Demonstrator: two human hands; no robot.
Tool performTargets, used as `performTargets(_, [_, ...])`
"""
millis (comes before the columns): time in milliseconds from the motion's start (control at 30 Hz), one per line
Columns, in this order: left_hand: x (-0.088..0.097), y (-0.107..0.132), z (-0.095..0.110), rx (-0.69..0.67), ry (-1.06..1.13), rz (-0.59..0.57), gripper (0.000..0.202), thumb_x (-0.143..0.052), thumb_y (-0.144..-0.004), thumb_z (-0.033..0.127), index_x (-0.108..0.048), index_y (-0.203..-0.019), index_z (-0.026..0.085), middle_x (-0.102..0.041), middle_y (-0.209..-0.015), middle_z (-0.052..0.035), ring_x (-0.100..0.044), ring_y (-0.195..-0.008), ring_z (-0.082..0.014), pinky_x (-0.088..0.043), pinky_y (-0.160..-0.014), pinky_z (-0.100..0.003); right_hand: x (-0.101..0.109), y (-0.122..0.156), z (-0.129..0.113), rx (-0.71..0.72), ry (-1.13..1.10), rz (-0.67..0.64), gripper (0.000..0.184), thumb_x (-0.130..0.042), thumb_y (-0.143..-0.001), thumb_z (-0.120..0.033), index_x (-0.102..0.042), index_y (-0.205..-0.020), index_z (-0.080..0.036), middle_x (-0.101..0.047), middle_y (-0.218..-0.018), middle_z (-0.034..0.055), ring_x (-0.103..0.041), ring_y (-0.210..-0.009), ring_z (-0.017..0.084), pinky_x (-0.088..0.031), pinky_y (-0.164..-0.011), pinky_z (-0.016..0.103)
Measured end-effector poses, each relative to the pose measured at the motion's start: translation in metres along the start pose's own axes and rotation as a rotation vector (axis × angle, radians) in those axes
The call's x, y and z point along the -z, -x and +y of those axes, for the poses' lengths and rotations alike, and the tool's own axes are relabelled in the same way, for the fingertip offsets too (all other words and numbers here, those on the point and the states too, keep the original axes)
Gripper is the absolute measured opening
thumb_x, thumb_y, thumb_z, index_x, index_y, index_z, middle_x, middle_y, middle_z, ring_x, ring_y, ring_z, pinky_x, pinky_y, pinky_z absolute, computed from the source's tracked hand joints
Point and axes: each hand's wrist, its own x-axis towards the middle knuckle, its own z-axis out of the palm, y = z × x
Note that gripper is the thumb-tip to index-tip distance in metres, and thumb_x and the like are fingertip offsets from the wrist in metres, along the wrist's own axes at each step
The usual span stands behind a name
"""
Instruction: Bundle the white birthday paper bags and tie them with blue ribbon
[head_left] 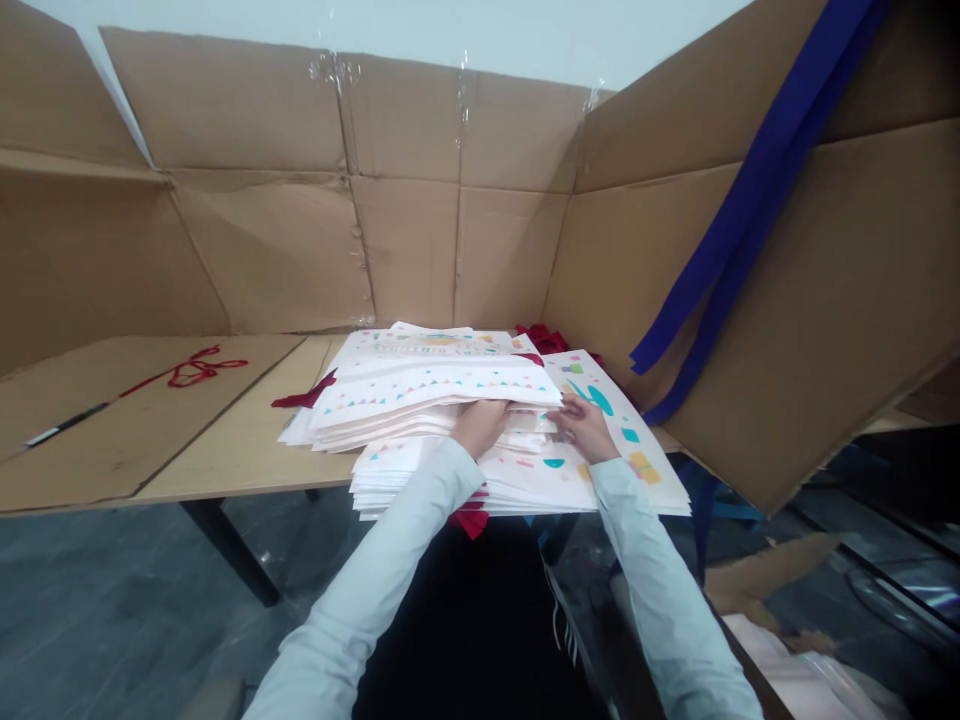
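The fingers of the left hand (480, 425) are pushed in under the edge of the upper pile of printed white sheets (439, 395), so they are hidden, and I cannot tell whether they are clamped on anything. The right hand (586, 430) lies just beside it, its fingers (568, 408) slightly apart, flat on a sheet with dots and shapes in teal, yellow and pink, with the tips at the upper pile's edge. Both hands are at the near middle of the paper, and pale blue sleeves (652, 570) run back from them. The upper pile, its top sheet printed with a row of small coloured triangles, sits crosswise on the lower pile (420, 475), overhanging it on the far left. Bits of red ribbon (304, 392) poke out from between the sheets on the left, at the far edge and at the near edge. The paper sits on a tan desk (240, 465), which also carries a loose red cord (196, 367) and, further left, a slim black tool (67, 424), well apart from the piles. Cardboard panels (360, 210) joined with clear tape rise behind the desk, and a blue strip (750, 215) hangs on the right panel. A grey floor (112, 600) shows below.
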Motion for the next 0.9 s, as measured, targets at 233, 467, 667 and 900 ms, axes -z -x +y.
performTargets(233, [-0.008, -0.011, 0.008, -0.050, -0.245, -0.086, 0.032, -0.039, -0.087, 0.019, -0.059, -0.113, 0.013, -0.063, -0.106, -0.0136, -0.060, -0.098, -0.0220, -0.044, -0.092, -0.035, -0.023, 0.006, -0.018, -0.234, -0.200, 0.072, 0.039, -0.073, -0.046, -0.012, -0.056, -0.081, -0.016, -0.062, -0.065, -0.0008, -0.056, -0.054, 0.010, -0.047, -0.044, 0.018])
performTargets(467, [-0.015, -0.012, 0.014, -0.133, -0.300, -0.140, 0.040, -0.032, -0.091, 0.035, -0.062, -0.106, 0.013, -0.065, -0.097, -0.0147, -0.060, -0.096, -0.0222, -0.046, -0.087, -0.035, -0.021, 0.006, -0.029, -0.301, -0.289, 0.057, 0.031, -0.057, -0.055, -0.007, -0.056, -0.083, -0.020, -0.064, -0.076, -0.0010, -0.061, -0.067, 0.013, -0.053, -0.055, 0.024])
performTargets(667, [-0.014, -0.004, 0.013, -0.158, -0.323, -0.106, 0.046, -0.047, -0.081, 0.048, -0.056, -0.112, 0.014, -0.062, -0.106, -0.0121, -0.059, -0.094, -0.0227, -0.049, -0.080, -0.032, -0.013, 0.009, -0.046, -0.373, -0.474, 0.032, 0.021, -0.050, -0.064, -0.013, -0.057, -0.083, -0.018, -0.064, -0.072, 0.0007, -0.061, -0.059, 0.014, -0.054, -0.052, 0.028])
performTargets(900, [-0.018, -0.004, 0.008, -0.312, -0.381, 0.058, 0.034, -0.040, -0.084, 0.013, -0.047, -0.117, 0.015, -0.057, -0.109, -0.0096, -0.054, -0.101, -0.0174, -0.047, -0.082, -0.029, -0.021, 0.011, -0.055, -0.309, -0.473, 0.029, 0.010, -0.054, -0.066, -0.015, -0.057, -0.076, -0.016, -0.062, -0.068, 0.0003, -0.059, -0.057, 0.012, -0.054, -0.050, 0.023])
